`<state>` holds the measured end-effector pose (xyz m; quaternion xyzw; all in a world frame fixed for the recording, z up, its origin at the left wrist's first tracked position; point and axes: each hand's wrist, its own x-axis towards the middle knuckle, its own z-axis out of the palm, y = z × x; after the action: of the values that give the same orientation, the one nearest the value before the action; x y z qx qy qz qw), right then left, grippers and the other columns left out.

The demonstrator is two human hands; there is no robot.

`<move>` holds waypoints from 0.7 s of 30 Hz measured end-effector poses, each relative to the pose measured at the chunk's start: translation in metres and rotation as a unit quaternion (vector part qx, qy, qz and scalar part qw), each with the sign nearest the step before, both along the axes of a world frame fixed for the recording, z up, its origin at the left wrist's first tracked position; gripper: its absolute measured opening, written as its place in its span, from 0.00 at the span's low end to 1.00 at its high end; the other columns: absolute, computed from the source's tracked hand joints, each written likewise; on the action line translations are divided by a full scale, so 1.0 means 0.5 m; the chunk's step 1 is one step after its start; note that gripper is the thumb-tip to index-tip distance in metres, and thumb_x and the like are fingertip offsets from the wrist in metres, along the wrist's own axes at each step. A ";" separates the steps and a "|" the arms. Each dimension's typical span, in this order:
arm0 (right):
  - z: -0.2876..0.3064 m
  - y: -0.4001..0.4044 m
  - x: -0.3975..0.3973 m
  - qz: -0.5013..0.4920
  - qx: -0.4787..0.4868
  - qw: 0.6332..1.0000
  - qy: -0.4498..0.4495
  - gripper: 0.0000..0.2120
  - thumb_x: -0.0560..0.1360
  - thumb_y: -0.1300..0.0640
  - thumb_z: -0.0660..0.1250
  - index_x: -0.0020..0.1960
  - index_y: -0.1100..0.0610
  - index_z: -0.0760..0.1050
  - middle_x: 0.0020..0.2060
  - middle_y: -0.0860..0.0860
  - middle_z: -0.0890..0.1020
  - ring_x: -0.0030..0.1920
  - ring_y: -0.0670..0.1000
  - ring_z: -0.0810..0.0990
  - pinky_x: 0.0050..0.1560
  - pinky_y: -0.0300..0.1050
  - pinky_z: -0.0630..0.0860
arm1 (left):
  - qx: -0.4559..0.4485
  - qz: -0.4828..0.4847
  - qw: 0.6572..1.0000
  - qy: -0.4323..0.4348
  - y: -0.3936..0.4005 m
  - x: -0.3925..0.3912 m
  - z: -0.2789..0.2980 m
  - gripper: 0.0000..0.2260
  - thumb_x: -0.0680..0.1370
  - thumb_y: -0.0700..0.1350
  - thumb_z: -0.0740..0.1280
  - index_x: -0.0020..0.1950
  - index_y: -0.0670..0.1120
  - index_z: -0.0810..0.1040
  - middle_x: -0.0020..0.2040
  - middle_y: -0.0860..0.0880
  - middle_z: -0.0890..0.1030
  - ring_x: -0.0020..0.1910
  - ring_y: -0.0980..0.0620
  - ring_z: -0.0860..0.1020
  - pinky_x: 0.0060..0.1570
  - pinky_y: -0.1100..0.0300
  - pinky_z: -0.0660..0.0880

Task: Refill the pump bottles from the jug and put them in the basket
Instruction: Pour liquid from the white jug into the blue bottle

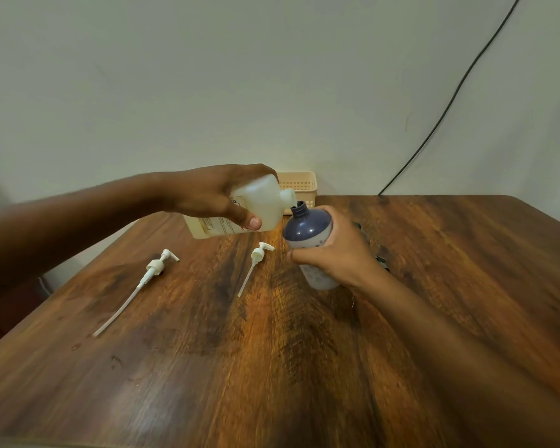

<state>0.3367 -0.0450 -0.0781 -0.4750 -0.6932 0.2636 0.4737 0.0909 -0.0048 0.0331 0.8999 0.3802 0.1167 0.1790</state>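
Above the middle of the dark-grained wooden table [304, 350]: one translucent white plastic jug [259, 205] with a printed label, tipped on its side, gripped around the body by the left hand [214, 195], thumb pressed on the near face; its short spout sits at the open neck of one dark blue plastic bottle [307, 227] with a pale patterned lower half. That bottle is tilted toward the jug and wrapped in the right hand [333, 253], fingers closed round its waist, its base apparently resting on or just above the tabletop. No stream of liquid can be made out, so the fill level cannot be told. Lying flat on the table, detached: one white pump head with a long dip tube [156, 270], to the left; one white pump head with a shorter dip tube [256, 257], just beside the bottle. At the far edge against the wall: one beige slotted plastic basket [301, 185], partly hidden by the jug, contents not visible. Status, as judged: pouring into one bottle under way; remaining are refitting its pump and placing it in the basket. A second pump suggests another bottle, none clearly seen.
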 end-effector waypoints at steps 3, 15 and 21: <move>-0.002 0.000 0.001 0.000 0.002 1.000 0.000 0.32 0.58 0.48 0.84 0.55 0.40 0.70 0.50 0.39 0.78 0.51 0.42 0.78 0.46 0.38 0.74 | 0.006 -0.001 1.000 0.004 -0.001 0.000 0.003 0.35 0.69 0.65 0.72 0.74 0.61 0.65 0.61 0.62 0.76 0.56 0.63 0.78 0.45 0.67 0.80; 0.003 -0.005 -0.001 -0.003 0.001 1.000 0.006 0.34 0.55 0.45 0.81 0.57 0.41 0.71 0.51 0.40 0.79 0.51 0.42 0.79 0.45 0.38 0.75 | 0.000 0.003 1.000 0.004 0.003 -0.001 0.004 0.34 0.70 0.61 0.73 0.74 0.61 0.66 0.60 0.62 0.77 0.55 0.65 0.78 0.45 0.70 0.79; 0.004 -0.005 0.001 -0.002 -0.001 1.000 0.012 0.34 0.57 0.49 0.82 0.59 0.44 0.72 0.51 0.41 0.80 0.50 0.42 0.80 0.47 0.39 0.76 | 0.005 0.002 1.000 0.019 0.005 0.002 0.012 0.33 0.70 0.62 0.73 0.73 0.62 0.66 0.61 0.60 0.77 0.57 0.57 0.79 0.48 0.61 0.80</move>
<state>0.3372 -0.0472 -0.0763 -0.4733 -0.6862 0.2692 0.4823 0.0920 -0.0022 0.0390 0.9019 0.3852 0.1017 0.1670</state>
